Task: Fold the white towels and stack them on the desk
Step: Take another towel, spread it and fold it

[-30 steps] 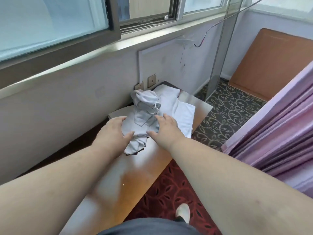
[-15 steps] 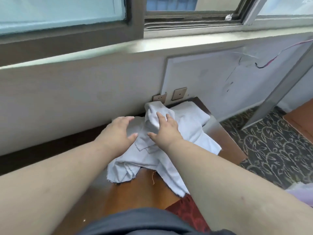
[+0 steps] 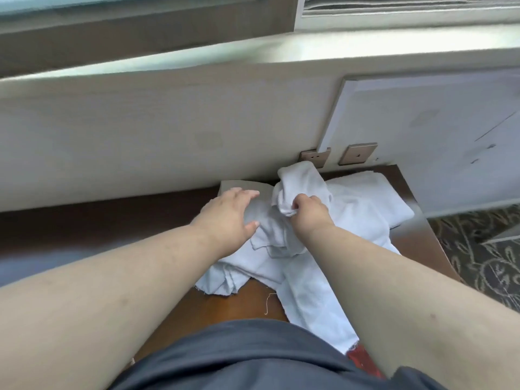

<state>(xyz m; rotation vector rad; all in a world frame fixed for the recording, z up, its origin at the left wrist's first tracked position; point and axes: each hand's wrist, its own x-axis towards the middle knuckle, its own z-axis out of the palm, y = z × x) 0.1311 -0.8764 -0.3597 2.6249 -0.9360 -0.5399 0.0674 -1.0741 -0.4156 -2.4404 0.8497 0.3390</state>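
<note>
I am looking down at a messy pile of white towels (image 3: pixel 332 249) lying in the middle of the frame, on the brown wooden surface (image 3: pixel 233 308) by the wall. My right hand (image 3: pixel 308 213) is curling its fingers around a bunched-up towel (image 3: pixel 299 187) at the top of the pile and squeezing it. My left hand (image 3: pixel 228 218) is lying spread out, fingers straight, on the left side of the pile. I think these towels are going to feel soft, light and floppy. They are not going to break, but they are going to sag and slip out of shape if I am only holding them in the middle. So I think the best place to hold one is by its corners or along an edge. The towels are looking wrinkled and tangled, with thin edges and a loose thread (image 3: pixel 267 302) hanging near the front. None is looking folded yet.
</note>
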